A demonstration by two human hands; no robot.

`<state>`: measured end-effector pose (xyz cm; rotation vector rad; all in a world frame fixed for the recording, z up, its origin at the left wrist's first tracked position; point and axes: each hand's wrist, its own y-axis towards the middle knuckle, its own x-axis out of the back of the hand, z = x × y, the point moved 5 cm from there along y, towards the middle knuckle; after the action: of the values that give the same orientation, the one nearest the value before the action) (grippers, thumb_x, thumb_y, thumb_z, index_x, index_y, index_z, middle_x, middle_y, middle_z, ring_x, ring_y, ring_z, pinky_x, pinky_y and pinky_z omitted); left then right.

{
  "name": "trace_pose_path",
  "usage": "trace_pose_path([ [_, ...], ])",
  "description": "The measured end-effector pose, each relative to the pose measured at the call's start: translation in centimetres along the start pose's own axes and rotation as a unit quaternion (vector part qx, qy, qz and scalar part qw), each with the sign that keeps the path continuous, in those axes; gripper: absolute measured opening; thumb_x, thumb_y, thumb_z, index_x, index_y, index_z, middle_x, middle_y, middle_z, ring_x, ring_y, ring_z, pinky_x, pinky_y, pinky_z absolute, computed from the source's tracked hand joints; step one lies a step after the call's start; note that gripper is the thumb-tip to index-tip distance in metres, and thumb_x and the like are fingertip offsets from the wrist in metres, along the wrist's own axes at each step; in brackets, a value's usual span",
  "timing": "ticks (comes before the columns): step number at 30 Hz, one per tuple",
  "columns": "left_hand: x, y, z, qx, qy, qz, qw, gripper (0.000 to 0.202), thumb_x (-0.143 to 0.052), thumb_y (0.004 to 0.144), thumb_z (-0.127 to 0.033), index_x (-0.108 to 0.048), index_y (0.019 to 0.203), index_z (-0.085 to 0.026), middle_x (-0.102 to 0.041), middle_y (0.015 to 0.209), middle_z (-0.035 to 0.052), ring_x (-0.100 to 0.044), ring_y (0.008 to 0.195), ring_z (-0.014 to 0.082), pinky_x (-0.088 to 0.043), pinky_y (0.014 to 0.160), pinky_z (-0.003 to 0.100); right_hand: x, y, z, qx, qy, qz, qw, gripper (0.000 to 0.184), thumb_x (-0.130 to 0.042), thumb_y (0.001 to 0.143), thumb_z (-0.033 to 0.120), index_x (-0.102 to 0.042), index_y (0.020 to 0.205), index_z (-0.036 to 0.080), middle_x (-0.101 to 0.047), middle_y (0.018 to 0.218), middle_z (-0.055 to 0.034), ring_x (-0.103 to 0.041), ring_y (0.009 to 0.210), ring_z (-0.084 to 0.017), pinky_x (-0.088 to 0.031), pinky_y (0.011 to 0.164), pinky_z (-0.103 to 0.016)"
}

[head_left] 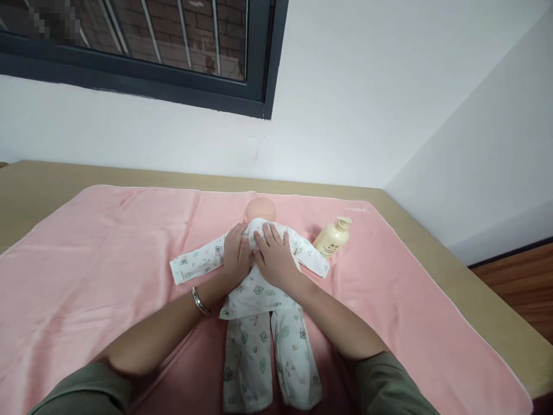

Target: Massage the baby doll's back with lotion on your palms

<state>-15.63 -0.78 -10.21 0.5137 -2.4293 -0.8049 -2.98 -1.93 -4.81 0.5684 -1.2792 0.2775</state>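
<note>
A baby doll (pixel 260 209) lies on a pink mat (pixel 129 242), its bald head pointing toward the wall. It wears a white printed top (pixel 259 297) and matching trousers (pixel 250 363), with both sleeves spread outward. My left hand (pixel 237 253) rests on the left of the doll's upper body, fingers stretched out. Flat on the upper body beside it lies my right hand (pixel 275 256), its fingers spread. Neither hand holds anything. Part of the doll's chest or back is hidden under my hands. I cannot tell which side of the doll faces up.
Right of the doll, a pale yellow bottle (pixel 333 236) lies tilted near the end of one sleeve. The mat covers most of a wooden table (pixel 173 177). A white wall (pixel 337 115) and a dark-framed window (pixel 173 75) stand behind it.
</note>
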Motion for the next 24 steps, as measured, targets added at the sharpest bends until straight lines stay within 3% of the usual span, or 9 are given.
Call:
trace_pose_path([
  [5,0.10,-0.03,0.04,0.008,-0.012,-0.003,1.000,0.048,-0.023,0.103,-0.043,-0.050,0.133,-0.017,-0.058,0.134,0.0158,-0.052,0.126,0.0250,-0.040,0.111,0.049,0.00,0.10,-0.55,-0.007,-0.008,-0.032,0.999,0.055,-0.041,0.100,0.032,-0.037,0.151,0.014,-0.022,0.164,-0.0161,-0.009,0.153,-0.033,-0.014,0.120,-0.059],
  [9,-0.02,0.04,0.37,0.025,-0.008,0.001,1.000,0.047,-0.025,0.102,-0.043,-0.051,0.131,-0.017,-0.060,0.132,0.0148,-0.054,0.124,0.0248,-0.041,0.110,0.049,-0.16,0.10,-0.35,0.010,0.017,0.002,1.000,0.051,-0.041,0.099,0.033,-0.043,0.148,0.017,-0.030,0.161,-0.0142,-0.015,0.152,-0.032,-0.015,0.119,-0.059],
  [13,-0.12,0.10,0.49,0.032,0.002,0.015,0.999,0.047,-0.025,0.102,-0.044,-0.055,0.127,-0.018,-0.061,0.130,0.0139,-0.055,0.123,0.0252,-0.042,0.110,0.049,0.40,0.02,-0.27,-0.006,0.021,-0.043,0.999,0.052,-0.039,0.100,0.031,-0.041,0.149,0.016,-0.025,0.163,-0.0136,-0.010,0.153,-0.029,-0.015,0.120,-0.057],
  [17,-0.11,0.19,0.41,0.030,0.001,0.018,0.999,0.044,-0.025,0.102,-0.042,-0.057,0.123,-0.019,-0.061,0.130,0.0135,-0.056,0.123,0.0240,-0.042,0.109,0.048,-0.19,-0.11,0.30,0.023,0.018,0.003,1.000,0.052,-0.043,0.099,0.035,-0.044,0.147,0.017,-0.032,0.161,-0.0136,-0.015,0.152,-0.031,-0.014,0.120,-0.059],
  [21,-0.21,0.26,0.41,0.011,0.020,0.015,1.000,0.045,-0.023,0.102,-0.042,-0.057,0.120,-0.019,-0.062,0.127,0.0133,-0.056,0.122,0.0228,-0.043,0.109,0.047,0.02,0.01,-0.23,-0.001,0.022,-0.043,0.999,0.052,-0.040,0.100,0.032,-0.040,0.149,0.015,-0.024,0.163,-0.0149,-0.011,0.153,-0.029,-0.016,0.120,-0.056],
  [24,-0.28,0.28,0.58,0.011,0.027,0.015,0.999,0.043,-0.024,0.102,-0.041,-0.058,0.119,-0.019,-0.062,0.127,0.0130,-0.056,0.122,0.0225,-0.043,0.109,0.046,-0.26,0.15,-0.59,-0.006,0.029,-0.035,0.999,0.051,-0.040,0.100,0.031,-0.042,0.148,0.013,-0.030,0.161,-0.0159,-0.016,0.152,-0.029,-0.016,0.121,-0.055],
])
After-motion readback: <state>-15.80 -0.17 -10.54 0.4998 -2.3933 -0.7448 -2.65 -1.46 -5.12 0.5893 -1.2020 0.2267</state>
